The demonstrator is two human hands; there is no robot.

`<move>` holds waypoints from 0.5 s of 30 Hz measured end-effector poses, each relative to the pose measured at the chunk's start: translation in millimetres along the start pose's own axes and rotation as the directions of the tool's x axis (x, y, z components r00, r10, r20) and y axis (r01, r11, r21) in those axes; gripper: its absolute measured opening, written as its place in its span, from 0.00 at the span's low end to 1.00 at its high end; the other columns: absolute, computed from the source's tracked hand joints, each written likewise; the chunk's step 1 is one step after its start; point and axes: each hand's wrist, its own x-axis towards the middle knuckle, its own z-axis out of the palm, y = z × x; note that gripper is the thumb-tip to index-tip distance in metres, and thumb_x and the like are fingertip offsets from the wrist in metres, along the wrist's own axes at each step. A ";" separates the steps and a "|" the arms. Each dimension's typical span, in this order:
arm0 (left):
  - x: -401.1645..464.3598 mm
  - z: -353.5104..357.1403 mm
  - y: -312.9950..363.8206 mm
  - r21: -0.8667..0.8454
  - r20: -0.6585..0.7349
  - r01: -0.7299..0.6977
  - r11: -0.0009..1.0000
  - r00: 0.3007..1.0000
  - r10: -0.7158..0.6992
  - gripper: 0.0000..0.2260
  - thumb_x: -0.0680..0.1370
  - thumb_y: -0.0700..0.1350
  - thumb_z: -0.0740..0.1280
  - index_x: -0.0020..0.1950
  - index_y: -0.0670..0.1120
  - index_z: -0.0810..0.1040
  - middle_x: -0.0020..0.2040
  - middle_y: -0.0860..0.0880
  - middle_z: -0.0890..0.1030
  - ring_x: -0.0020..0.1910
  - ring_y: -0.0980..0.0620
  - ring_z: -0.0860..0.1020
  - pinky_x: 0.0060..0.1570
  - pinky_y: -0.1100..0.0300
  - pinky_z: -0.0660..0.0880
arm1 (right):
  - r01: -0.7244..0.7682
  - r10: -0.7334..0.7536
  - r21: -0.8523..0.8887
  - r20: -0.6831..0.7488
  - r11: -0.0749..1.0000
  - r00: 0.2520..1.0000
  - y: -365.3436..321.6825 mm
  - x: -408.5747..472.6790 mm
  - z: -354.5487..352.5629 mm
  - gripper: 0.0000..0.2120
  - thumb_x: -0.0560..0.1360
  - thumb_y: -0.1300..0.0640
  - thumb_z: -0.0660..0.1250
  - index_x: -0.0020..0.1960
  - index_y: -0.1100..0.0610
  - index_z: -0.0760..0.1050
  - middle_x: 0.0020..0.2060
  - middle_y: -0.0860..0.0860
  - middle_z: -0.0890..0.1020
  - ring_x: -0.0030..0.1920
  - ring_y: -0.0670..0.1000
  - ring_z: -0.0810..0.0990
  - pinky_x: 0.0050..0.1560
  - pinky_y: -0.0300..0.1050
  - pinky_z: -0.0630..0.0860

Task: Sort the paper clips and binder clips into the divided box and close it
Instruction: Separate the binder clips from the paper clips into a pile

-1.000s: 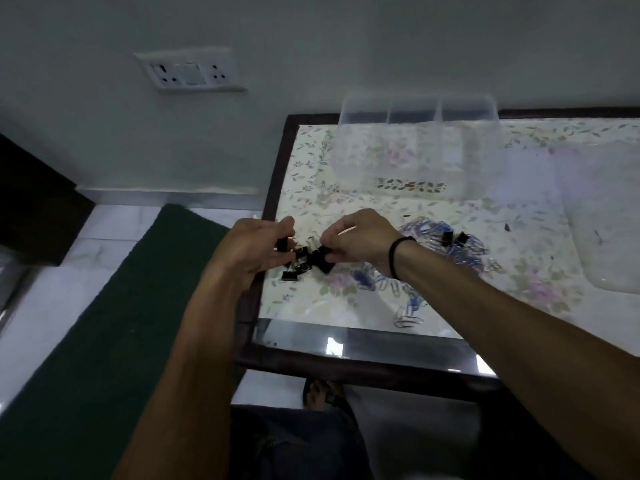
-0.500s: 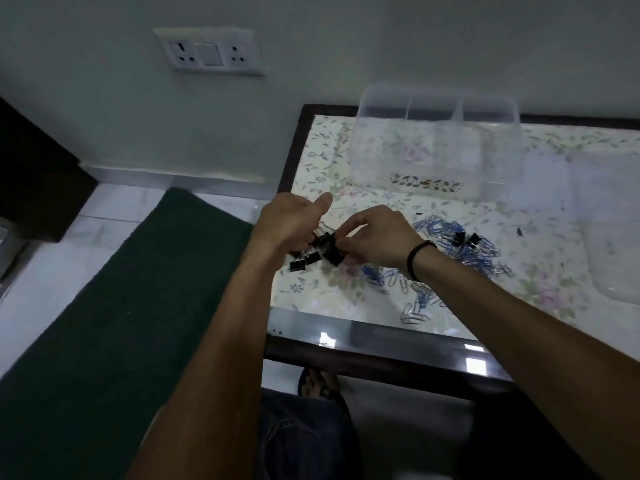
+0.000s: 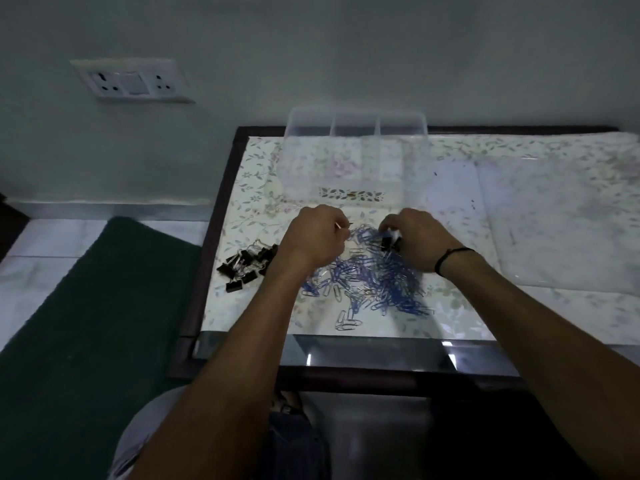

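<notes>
A heap of blue and silver paper clips (image 3: 374,282) lies on the flowered table top. A pile of black binder clips (image 3: 244,263) sits to its left, near the table's left edge. My left hand (image 3: 317,237) is curled over the near-left part of the paper clip heap, fingers pinched together; what it holds is too small to tell. My right hand (image 3: 419,239) is closed on black binder clips (image 3: 389,242) at the heap's far right. The clear divided box (image 3: 356,133) stands open behind both hands, its compartments empty.
The clear box lid (image 3: 561,220) lies flat on the table to the right. The table's dark wooden rim (image 3: 211,237) runs along the left; a glossy front edge (image 3: 363,351) is near me. A green mat (image 3: 83,323) covers the floor at left. A wall socket (image 3: 131,81) is above.
Both hands have moved right, from the black binder clip pile over to the paper clip heap. The binder clip pile now lies free at the left. The camera view shifted too.
</notes>
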 end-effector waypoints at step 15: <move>21.3 65.8 40.8 0.275 0.092 -0.198 0.941 0.979 0.179 0.13 0.75 0.39 0.71 0.59 0.44 0.80 0.54 0.43 0.78 0.51 0.43 0.78 0.41 0.57 0.68 | 0.009 -0.013 0.093 0.048 0.996 0.999 22.7 -14.9 0.4 0.14 0.74 0.57 0.71 0.57 0.60 0.75 0.50 0.58 0.80 0.51 0.59 0.78 0.46 0.47 0.74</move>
